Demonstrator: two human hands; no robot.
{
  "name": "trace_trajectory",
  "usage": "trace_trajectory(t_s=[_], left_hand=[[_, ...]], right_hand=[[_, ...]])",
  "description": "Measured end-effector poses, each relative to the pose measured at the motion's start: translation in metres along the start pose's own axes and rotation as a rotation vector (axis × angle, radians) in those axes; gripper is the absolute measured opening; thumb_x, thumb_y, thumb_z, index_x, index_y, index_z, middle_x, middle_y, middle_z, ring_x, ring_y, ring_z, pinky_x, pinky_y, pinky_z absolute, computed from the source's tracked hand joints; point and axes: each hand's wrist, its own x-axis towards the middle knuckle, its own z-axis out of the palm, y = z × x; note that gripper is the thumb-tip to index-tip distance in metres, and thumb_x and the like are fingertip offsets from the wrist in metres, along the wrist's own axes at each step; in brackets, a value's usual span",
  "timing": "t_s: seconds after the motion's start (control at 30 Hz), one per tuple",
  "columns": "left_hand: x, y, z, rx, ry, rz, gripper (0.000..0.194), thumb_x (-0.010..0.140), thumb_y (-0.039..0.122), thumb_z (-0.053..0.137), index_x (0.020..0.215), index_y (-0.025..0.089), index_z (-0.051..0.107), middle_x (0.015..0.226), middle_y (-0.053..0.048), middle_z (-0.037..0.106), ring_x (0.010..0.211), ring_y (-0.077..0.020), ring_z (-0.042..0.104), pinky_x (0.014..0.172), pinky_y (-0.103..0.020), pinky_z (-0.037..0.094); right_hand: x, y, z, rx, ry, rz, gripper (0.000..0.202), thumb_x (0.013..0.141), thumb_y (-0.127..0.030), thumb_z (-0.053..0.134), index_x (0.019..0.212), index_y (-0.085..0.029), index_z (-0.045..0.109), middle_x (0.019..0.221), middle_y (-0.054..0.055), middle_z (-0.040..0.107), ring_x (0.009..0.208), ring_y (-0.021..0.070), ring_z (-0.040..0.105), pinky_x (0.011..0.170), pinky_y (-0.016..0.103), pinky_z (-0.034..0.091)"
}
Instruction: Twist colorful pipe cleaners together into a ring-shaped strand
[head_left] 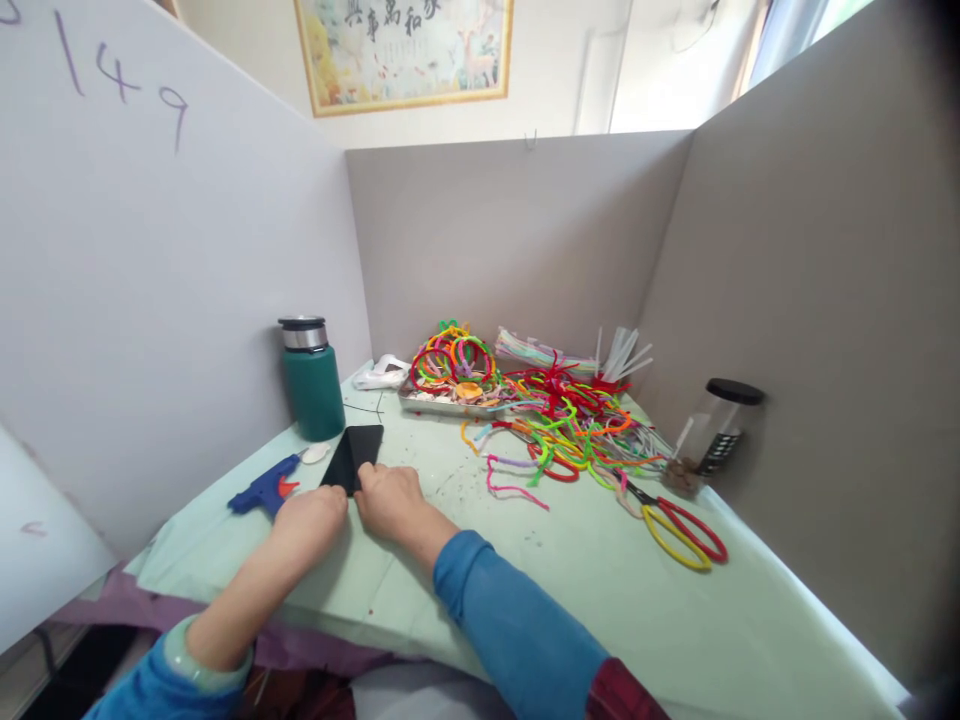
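A black smartphone (358, 447) lies on the pale green table cover, its dark screen facing up. My left hand (311, 518) is closed at its near left corner. On the phone's near right edge, my right hand (391, 497) has its fingers curled, the fingertips partly hidden. Just left of the phone are a blue glue gun (266, 488) with a red-orange trigger and a small white oval piece (315, 453). A green bottle (312, 385) with a steel neck and black lid stands behind them.
A metal tray (450, 404) holds coloured pipe-cleaner rings. A heap of pipe cleaners (570, 415) spreads to its right, near red-and-yellow-handled scissors (682, 530). A clear jar (712, 438) with a black lid stands at the right edge. Grey panels (517, 230) enclose the table.
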Motion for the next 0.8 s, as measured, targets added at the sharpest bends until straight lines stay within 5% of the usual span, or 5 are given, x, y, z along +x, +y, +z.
trace_trajectory(t_s=[0.13, 0.3, 0.47, 0.6, 0.8], left_hand=[[-0.002, 0.001, -0.001, 0.112, 0.009, 0.008, 0.038, 0.083, 0.006, 0.025, 0.090, 0.005, 0.061, 0.087, -0.021, 0.065, 0.083, -0.0308, 0.064, 0.072, -0.039, 0.045], [-0.008, 0.002, -0.005, 0.114, -0.031, -0.009, 0.041, 0.082, 0.004, 0.024, 0.099, 0.005, 0.060, 0.094, -0.021, 0.065, 0.085, -0.0285, 0.064, 0.070, -0.036, 0.046], [-0.004, -0.003, 0.000, 0.158, -0.022, 0.006, 0.042, 0.081, 0.003, 0.022, 0.096, 0.009, 0.061, 0.093, -0.018, 0.067, 0.085, -0.0279, 0.064, 0.073, -0.037, 0.045], [-0.010, 0.002, 0.004, 0.139, -0.065, 0.066, 0.040, 0.082, 0.005, 0.023, 0.093, 0.011, 0.061, 0.090, -0.017, 0.067, 0.083, -0.0280, 0.065, 0.069, -0.036, 0.045], [-0.031, -0.009, -0.002, 0.115, -0.105, 0.016, 0.037, 0.085, 0.022, 0.028, 0.081, 0.014, 0.064, 0.083, -0.017, 0.066, 0.081, -0.0323, 0.063, 0.068, -0.041, 0.044]], right_hand=[[0.001, 0.001, -0.007, -0.018, 0.091, -0.066, 0.027, 0.085, -0.036, 0.048, 0.104, -0.017, 0.049, 0.096, 0.009, 0.062, 0.084, 0.0238, 0.059, 0.070, 0.038, 0.044], [0.008, 0.014, -0.020, -0.102, 0.096, -0.528, 0.028, 0.086, -0.030, 0.047, 0.113, -0.027, 0.052, 0.128, 0.005, 0.050, 0.111, 0.0237, 0.043, 0.090, 0.046, 0.033], [0.011, 0.015, -0.012, -0.142, 0.107, -0.416, 0.032, 0.090, -0.038, 0.038, 0.117, -0.029, 0.051, 0.128, 0.004, 0.049, 0.110, 0.0249, 0.041, 0.094, 0.056, 0.027], [0.014, 0.014, -0.010, -0.202, 0.047, -0.309, 0.028, 0.083, -0.034, 0.048, 0.109, -0.025, 0.054, 0.124, 0.008, 0.051, 0.108, 0.0272, 0.043, 0.093, 0.059, 0.027], [-0.001, 0.024, -0.029, -0.167, 0.143, -0.410, 0.040, 0.083, -0.022, 0.047, 0.122, -0.022, 0.044, 0.134, 0.008, 0.043, 0.110, 0.0238, 0.042, 0.096, 0.049, 0.028]])
